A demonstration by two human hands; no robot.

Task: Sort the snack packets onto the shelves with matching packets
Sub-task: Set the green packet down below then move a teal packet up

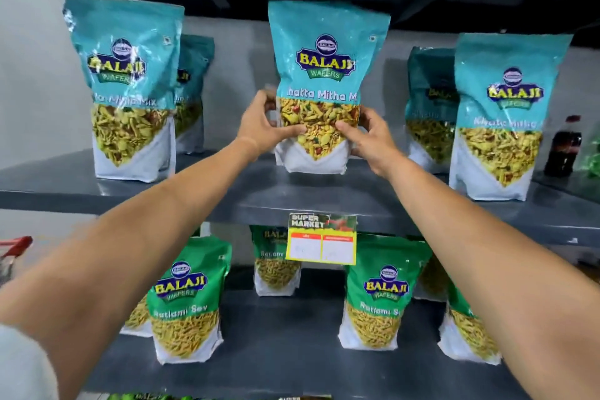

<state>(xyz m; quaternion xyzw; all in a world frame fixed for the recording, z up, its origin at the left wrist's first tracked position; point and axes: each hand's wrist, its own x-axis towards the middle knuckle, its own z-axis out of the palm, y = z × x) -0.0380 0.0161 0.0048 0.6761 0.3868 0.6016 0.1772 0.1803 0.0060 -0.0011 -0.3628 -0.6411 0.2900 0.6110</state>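
Note:
A teal Khatta Mitha Mix packet [326,68] stands upright at the middle of the upper grey shelf [292,198]. My left hand [263,125] grips its left side and my right hand [370,136] grips its right side, thumbs across the clear window. More teal packets of the same kind stand on this shelf: one at the left [126,88] with another behind it, and two at the right [500,117]. Green Ratlami Sev packets [186,299] fill the lower shelf [276,364].
A yellow Super Market price tag [321,239] hangs from the upper shelf's front edge. A dark cola bottle [563,146] stands at the far right of the upper shelf. A red trolley handle [16,247] shows at the left edge. A dark shelf lies overhead.

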